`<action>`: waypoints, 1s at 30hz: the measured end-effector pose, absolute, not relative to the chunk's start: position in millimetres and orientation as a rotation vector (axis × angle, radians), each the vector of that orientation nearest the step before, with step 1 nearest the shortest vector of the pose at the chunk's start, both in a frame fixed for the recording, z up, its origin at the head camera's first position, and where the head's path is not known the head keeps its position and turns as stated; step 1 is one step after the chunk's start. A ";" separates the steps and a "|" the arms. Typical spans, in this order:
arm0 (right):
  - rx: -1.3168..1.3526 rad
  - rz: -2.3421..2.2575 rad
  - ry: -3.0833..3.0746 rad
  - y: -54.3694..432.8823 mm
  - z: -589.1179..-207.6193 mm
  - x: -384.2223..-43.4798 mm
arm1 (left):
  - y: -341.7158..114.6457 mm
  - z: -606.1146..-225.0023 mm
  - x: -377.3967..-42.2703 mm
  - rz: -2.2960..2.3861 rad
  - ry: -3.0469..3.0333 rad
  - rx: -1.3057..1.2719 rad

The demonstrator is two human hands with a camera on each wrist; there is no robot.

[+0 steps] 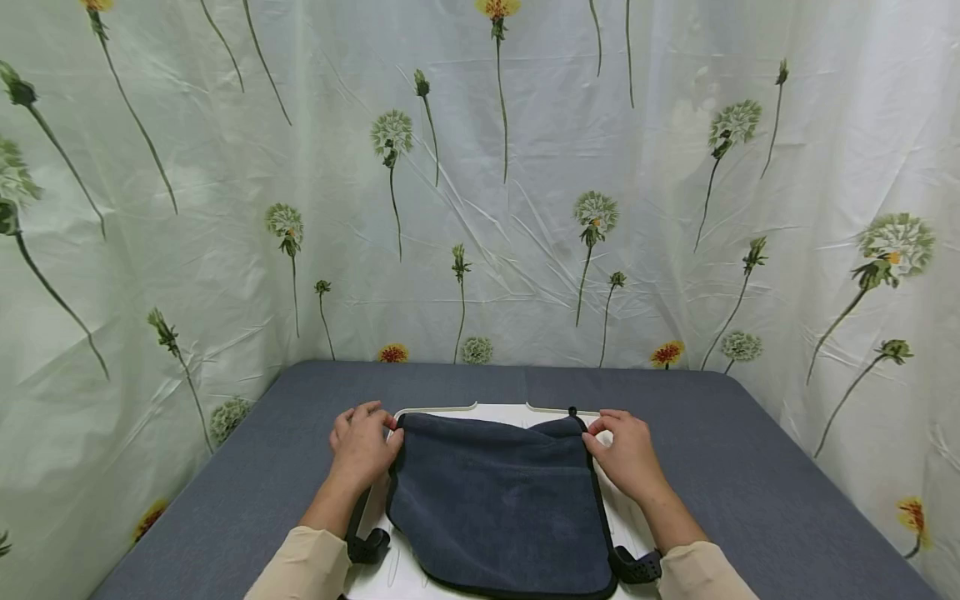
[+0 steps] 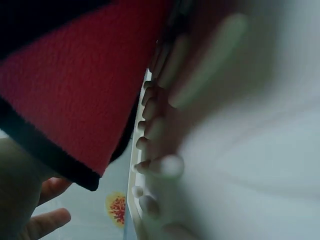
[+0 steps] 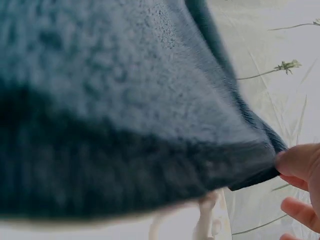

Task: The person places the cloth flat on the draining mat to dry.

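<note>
A: Where is the dark blue-grey plush cloth with the black bound edge?

B: Stretched between the two hands, above a white plastic board. The left wrist view shows its red fleecy underside.

A: How is it gripped?

B: The left hand pinches the far left corner between thumb and fingers; the right hand pinches the far right corner the same way.

A: So what would you mind here?

B: The far side of the cloth. It slackens toward the right, with a fold just beside the small black loop. I'd ease the hands apart evenly until that line runs straight, gently, since a corner pinch probably slips under a sharp tug.

A: Does the cloth touch the board?

B: Near the hands it hangs clear; whether the near edge rests on it, I can't tell. Small rounded knobs line one side of the board and could snag the binding, so I'd lift slightly before any sideways shift.

A: And elbow room?

B: The grey fabric-covered counter extends on both sides, with a dandelion-print curtain behind. Outward movement looks easy enough.
</note>
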State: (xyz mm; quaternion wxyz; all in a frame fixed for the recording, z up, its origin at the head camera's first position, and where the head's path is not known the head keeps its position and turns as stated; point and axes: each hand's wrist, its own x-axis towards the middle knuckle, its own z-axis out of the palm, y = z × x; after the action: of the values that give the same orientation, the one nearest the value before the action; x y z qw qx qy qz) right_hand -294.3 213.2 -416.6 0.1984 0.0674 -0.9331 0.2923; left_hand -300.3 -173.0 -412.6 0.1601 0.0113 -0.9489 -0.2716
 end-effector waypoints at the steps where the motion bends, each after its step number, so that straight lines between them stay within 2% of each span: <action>1: 0.166 0.823 -2.595 213.5 -417.3 -295.0 | -172.8 -412.9 -300.1 -0.777 -2.697 0.037; 12: 0.076 0.755 -2.728 218.3 -421.1 -295.0 | -174.7 -410.6 -297.2 -0.741 -2.852 0.086; 21: 0.200 0.620 -2.795 217.9 -405.9 -290.2 | -173.5 -394.7 -289.0 -0.673 -2.993 0.020; 30: 0.386 0.395 -3.001 212.9 -378.1 -268.4 | -177.1 -379.8 -279.8 -0.447 -3.207 0.019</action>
State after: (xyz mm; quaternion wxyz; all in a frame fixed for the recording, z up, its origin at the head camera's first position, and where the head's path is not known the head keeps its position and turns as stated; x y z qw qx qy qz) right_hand -268.4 212.9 -378.1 0.0452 0.1265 -0.9825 0.1294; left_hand -279.8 -177.1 -379.8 -0.0480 0.0058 -0.9893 -0.1378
